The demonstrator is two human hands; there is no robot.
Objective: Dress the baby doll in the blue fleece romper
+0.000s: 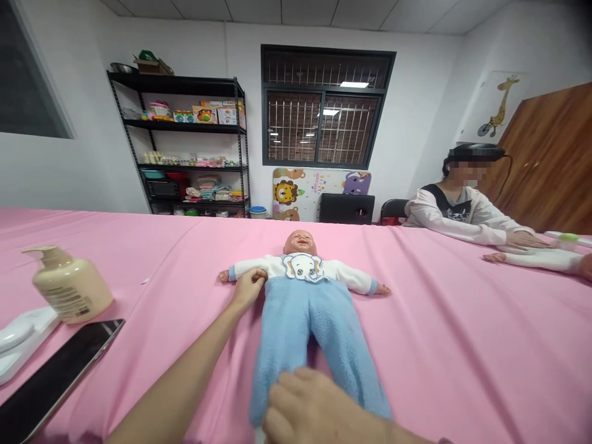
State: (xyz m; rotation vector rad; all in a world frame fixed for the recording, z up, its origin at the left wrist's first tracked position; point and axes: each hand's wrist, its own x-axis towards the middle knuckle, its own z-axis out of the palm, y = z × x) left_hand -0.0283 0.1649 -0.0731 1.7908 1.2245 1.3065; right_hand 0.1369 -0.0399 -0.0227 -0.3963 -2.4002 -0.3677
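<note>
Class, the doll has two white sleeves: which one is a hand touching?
The sleeve on the picture's left, where the person's left hand rests against it; the other sleeve lies untouched on the pink cloth.

Bright, even room light, wide-angle warp

Ceiling panels show up mirrored in the dark window [324, 105] at upper centre. Just faint soft shadows beside the doll [300, 308] on the pink cloth [462, 345]. The right hand [319, 410] at the bottom edge looks soft and smeary, and walls bow near the corners, fisheye style.

doll trousers [319, 333]: fuzzy fleece | tablecloth [462, 345]: smooth matt cloth | bottle [71, 285]: glossy plastic
</note>
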